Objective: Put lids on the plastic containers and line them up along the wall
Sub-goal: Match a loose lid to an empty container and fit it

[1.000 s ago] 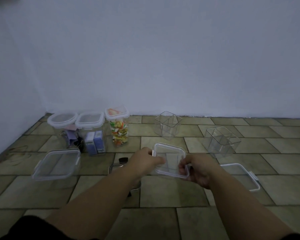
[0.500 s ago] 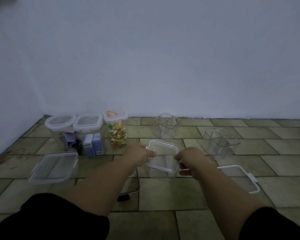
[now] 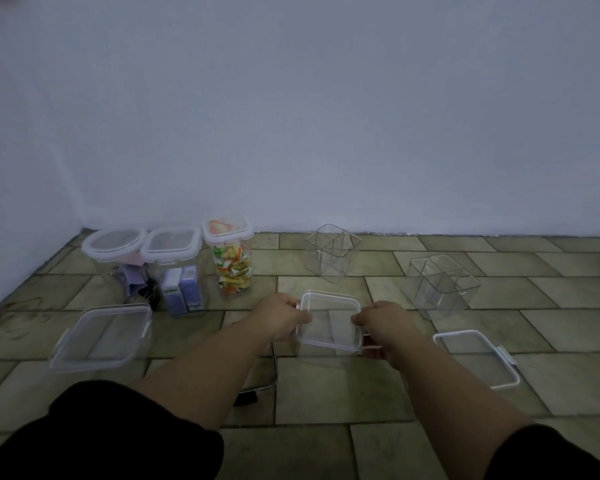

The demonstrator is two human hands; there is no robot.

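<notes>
A clear square lid [image 3: 328, 320] sits over a clear container at the floor's middle; my left hand [image 3: 279, 315] grips its left edge and my right hand [image 3: 383, 327] its right edge. Three lidded containers stand near the wall at left: one with dark clips [image 3: 113, 258], one with small boxes [image 3: 175, 261], one with colourful wrappers [image 3: 231, 258]. Two open clear containers with dividers stand further right, one by the wall [image 3: 331, 251] and one to its right [image 3: 439, 284]. Loose lids lie at left [image 3: 101, 336] and at right [image 3: 475, 362].
The white wall [image 3: 326, 133] runs across the back and meets a side wall at the left corner. A metal handle with a black tip [image 3: 260, 386] lies on the tiled floor [image 3: 326, 393] under my left forearm.
Both hands moved the lid away from me and down, from a tilted hold in the air to lying flat over the container.
</notes>
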